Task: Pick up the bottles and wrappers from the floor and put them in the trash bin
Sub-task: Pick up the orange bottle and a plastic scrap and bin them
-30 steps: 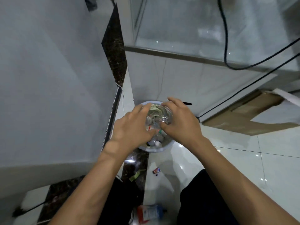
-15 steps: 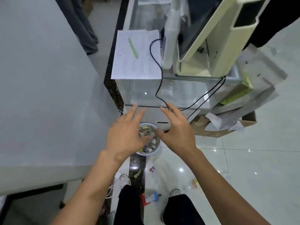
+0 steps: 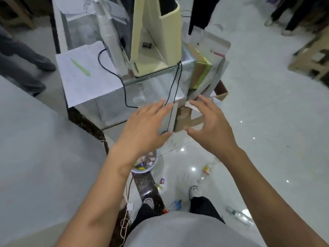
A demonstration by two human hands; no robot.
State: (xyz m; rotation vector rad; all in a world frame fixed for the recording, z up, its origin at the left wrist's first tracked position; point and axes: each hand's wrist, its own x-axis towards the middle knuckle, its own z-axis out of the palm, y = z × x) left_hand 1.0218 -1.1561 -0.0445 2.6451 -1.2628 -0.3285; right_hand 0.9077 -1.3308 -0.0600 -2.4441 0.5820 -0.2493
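Both empty: left hand and right hand hover apart, fingers loose, probably between pickups. Trash bin sits under the left wrist, part full. Yellow-label bottle and wrapper lie near the feet.

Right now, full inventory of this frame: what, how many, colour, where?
trash bin: one, pale rim, holds litter, on the floor under the left wrist
yellow-labelled bottle: one, on the floor ahead of the right shoe
blue-labelled bottle: one, between the feet
clear bottle: one, on the floor at lower right
wrappers: two, small, one multicoloured, one yellowish, near the bin
glass cabinet: one, clear, ahead
paper sheet: one, white, on the cabinet
green pen: one, on the sheet
cream device: one, on the cabinet
black cables: at least two, over the cabinet
cardboard: brown, beside the cabinet
shoes: two, white
left hand, right hand: empty, raised before the cabinet
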